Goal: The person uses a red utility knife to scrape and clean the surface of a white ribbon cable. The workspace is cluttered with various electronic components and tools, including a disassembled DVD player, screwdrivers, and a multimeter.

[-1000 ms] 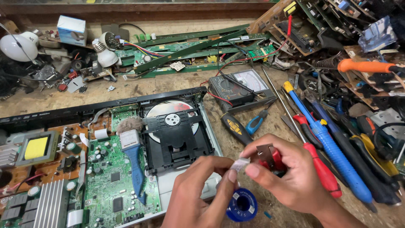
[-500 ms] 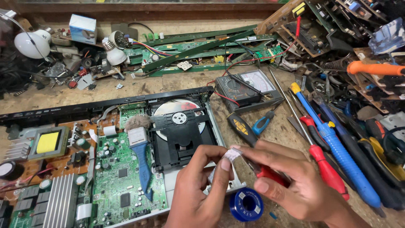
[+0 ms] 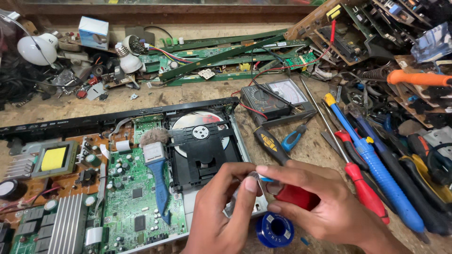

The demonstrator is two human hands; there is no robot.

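left hand: the left hand (image 3: 221, 214) rose from the lower middle of the frame, fingers curled, thumb and forefinger pinched on a small silvery piece (image 3: 253, 177); what the piece was could not be told.
right hand: the right hand (image 3: 320, 207) came from the lower right, its fingers closed around a small red plastic-handled object (image 3: 297, 195), and its fingertips met the left hand's at the silvery piece.
silvery piece: it sat between both hands in the lower middle of the frame, just above the edge of the open player.
solder spool: a round blue spool of solder wire (image 3: 274, 229) lay on the wooden bench (image 3: 188, 96) just under the hands.
open player: an opened disc player with a green circuit board (image 3: 136, 197) filled the lower left; its black disc tray with a silver disc (image 3: 200, 141) was in the middle.
brush: a blue-handled brush with grey bristles (image 3: 157, 174) lay on the green board, left of the tray.
transformer: a yellow-topped transformer (image 3: 52, 159) sat on the brown board at the left.
meter: a grey analogue multimeter (image 3: 278, 99) lay above the hands, right of centre.
screwdrivers: a long blue-handled screwdriver (image 3: 381, 178) and a red-handled screwdriver (image 3: 365, 190) lay side by side to the right of the hands; a black-and-yellow one (image 3: 270, 143) lay just above them.
bulbs: two white light bulbs (image 3: 33, 49) lay among the clutter in the upper left.
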